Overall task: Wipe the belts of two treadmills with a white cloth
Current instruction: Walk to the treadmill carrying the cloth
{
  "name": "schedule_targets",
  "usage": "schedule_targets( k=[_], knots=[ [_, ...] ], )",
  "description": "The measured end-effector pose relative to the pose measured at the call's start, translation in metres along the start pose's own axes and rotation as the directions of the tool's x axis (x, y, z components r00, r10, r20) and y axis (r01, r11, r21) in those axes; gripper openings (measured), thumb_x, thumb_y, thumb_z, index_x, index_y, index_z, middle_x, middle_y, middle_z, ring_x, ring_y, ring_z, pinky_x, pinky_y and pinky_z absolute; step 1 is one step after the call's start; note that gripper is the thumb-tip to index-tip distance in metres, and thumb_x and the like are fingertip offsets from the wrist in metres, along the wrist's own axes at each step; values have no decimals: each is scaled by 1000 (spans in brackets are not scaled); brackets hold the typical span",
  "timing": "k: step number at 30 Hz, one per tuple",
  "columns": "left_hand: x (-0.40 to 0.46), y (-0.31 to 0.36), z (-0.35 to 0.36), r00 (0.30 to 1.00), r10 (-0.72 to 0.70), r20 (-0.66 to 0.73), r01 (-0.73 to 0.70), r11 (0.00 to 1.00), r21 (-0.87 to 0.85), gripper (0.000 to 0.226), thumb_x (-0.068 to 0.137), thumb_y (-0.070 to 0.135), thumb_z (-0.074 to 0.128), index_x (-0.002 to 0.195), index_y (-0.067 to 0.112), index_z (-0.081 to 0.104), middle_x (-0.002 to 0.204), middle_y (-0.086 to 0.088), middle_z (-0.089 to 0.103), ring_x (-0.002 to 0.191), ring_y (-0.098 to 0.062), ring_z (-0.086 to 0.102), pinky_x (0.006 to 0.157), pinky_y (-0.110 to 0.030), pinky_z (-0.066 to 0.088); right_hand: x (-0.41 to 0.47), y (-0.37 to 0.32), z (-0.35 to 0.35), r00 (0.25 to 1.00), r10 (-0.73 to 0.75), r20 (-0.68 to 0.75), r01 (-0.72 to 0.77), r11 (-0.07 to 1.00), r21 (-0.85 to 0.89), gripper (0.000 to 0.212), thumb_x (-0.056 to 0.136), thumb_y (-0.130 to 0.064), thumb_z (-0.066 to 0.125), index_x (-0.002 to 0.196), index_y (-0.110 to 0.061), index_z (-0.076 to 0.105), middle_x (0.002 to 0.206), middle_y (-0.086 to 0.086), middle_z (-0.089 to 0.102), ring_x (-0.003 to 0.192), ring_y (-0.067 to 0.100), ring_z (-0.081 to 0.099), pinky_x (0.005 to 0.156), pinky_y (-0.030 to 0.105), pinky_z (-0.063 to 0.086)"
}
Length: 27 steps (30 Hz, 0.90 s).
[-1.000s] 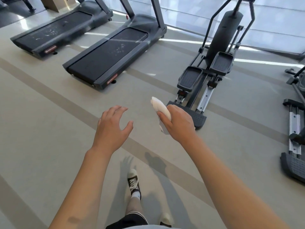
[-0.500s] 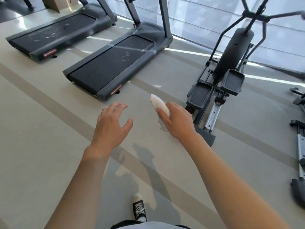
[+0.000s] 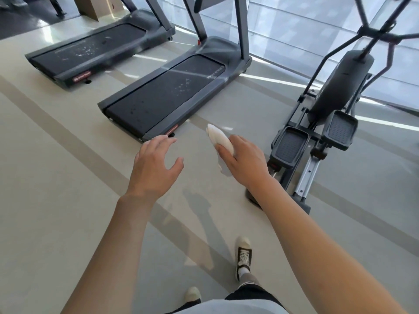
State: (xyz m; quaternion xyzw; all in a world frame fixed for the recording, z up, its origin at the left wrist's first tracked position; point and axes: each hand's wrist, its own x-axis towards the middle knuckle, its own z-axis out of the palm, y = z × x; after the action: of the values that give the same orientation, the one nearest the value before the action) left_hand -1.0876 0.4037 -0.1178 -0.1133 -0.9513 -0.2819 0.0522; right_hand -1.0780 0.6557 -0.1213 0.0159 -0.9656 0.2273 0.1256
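Observation:
Two dark treadmills lie ahead on the pale floor. The nearer treadmill (image 3: 167, 96) has a black belt with pale specks near its far end. The farther treadmill (image 3: 90, 51) sits at upper left, its belt also speckled white. My right hand (image 3: 244, 164) grips a folded white cloth (image 3: 218, 137), held in the air just right of the nearer treadmill's rear corner. My left hand (image 3: 154, 168) hovers with its fingers spread and nothing in it, just short of that treadmill's rear end.
An elliptical trainer (image 3: 326, 123) stands to the right, its pedals and rails close to my right arm. Glass wall panels (image 3: 294, 30) run along the back. A tan box (image 3: 95, 7) stands behind the farther treadmill. My sneakered foot (image 3: 243, 257) is on the floor below.
I have walked closer to the nearer treadmill; both treadmills now look larger and nearer. Both hands keep their pose, with the cloth still in the right hand.

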Motion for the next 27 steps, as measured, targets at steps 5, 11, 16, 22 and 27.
schedule_targets(
  k=[5, 11, 16, 22, 27],
  knots=[
    [52, 8, 21, 999, -42, -15, 42, 999, 21, 60, 94, 52, 49, 148, 25, 54, 153, 2, 50, 142, -21, 41, 117, -49, 41, 58, 39, 12, 1000, -24, 11, 24, 999, 27, 41, 100, -61, 42, 90, -23, 53, 83, -8, 56, 72, 16, 54, 60, 35, 44],
    [129, 38, 60, 996, -80, -49, 82, 996, 43, 50, 99, 39, 60, 146, 24, 55, 152, 4, 51, 142, -18, 41, 118, -47, 40, 141, 103, 13, 998, -41, 37, 38, 997, 60, 42, 99, -61, 42, 87, -22, 52, 78, -9, 55, 67, 14, 53, 60, 36, 48],
    [192, 72, 90, 993, -81, -83, 86, 995, 58, 49, 98, 40, 58, 143, 22, 57, 150, 0, 54, 141, -21, 44, 117, -46, 41, 204, 156, 1, 996, -63, 67, 56, 994, 94, 38, 99, -58, 44, 87, -23, 51, 79, -10, 54, 68, 14, 52, 59, 33, 42],
    [240, 97, 115, 991, -118, -64, 124, 987, 103, 47, 100, 40, 60, 145, 25, 56, 152, 3, 51, 142, -19, 41, 117, -44, 40, 257, 205, -6, 996, -58, 70, 47, 987, 157, 40, 99, -55, 46, 81, -19, 46, 75, -8, 50, 67, 18, 48, 59, 31, 31],
    [279, 110, 124, 992, -113, -56, 120, 985, 126, 49, 100, 38, 60, 146, 23, 55, 152, 2, 51, 142, -19, 41, 117, -44, 40, 283, 231, -2, 996, -37, 80, 23, 985, 170, 43, 99, -58, 44, 82, -18, 48, 76, -7, 53, 68, 18, 51, 59, 32, 35]
  ],
)
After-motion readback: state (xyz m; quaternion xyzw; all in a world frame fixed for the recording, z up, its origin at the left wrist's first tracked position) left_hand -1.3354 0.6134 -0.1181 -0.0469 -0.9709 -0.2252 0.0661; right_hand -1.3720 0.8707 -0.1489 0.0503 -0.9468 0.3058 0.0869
